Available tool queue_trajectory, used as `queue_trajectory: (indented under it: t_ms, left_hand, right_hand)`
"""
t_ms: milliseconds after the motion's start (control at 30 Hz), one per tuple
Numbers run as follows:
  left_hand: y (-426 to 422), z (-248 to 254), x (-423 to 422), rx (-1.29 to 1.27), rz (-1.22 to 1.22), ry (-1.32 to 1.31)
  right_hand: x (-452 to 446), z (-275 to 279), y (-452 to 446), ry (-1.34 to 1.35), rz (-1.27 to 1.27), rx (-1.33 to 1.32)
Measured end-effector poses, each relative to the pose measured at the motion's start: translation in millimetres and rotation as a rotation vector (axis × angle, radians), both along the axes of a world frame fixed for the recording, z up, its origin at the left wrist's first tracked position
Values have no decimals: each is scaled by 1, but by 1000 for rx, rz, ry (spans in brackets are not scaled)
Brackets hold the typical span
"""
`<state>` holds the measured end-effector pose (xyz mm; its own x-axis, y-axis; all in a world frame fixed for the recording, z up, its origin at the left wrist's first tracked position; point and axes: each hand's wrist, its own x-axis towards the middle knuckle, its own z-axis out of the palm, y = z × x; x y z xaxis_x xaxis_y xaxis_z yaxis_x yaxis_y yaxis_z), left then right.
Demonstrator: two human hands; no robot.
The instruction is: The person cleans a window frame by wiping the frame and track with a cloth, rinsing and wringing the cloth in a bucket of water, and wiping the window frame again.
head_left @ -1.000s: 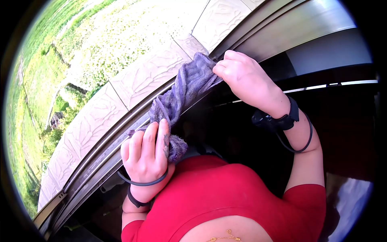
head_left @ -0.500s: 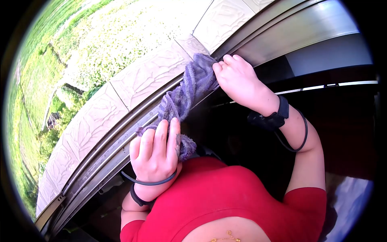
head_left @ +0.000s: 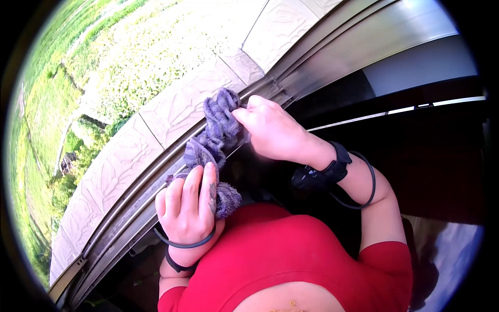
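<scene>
A bunched purple-grey cloth (head_left: 210,138) lies along the metal window track (head_left: 156,192), crumpled between my two hands. My left hand (head_left: 188,205) is closed over its lower end, and a wad of cloth sticks out beside the index finger. At the upper end, my right hand (head_left: 270,127) grips the cloth in a fist beside the track. Both wrists wear dark bands with a cord looped at the forearm. The fingertips of the right hand are partly hidden.
Outside the track runs a pale textured stone ledge (head_left: 176,112), with green ground (head_left: 57,119) far below. At upper right is a metal window frame (head_left: 353,47). The dark interior lies on my side, below the frame.
My right hand has moved down and left along the track, bringing the upper end of the cloth closer to my left hand. The cloth is now more bunched. My left hand has shifted slightly.
</scene>
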<state>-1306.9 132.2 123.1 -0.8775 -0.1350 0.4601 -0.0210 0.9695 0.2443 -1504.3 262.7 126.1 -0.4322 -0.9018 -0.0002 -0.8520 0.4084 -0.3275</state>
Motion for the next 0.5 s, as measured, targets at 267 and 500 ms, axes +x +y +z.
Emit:
queue_trajectory:
  t_ms: [267,500]
  left_hand:
    - [-7,4,7,13,28,1]
    - [5,1,-8,-11,-29,-77]
  right_hand:
    - [-16,21,20,278,-14,-227]
    - [-21,43,42,388,57,109]
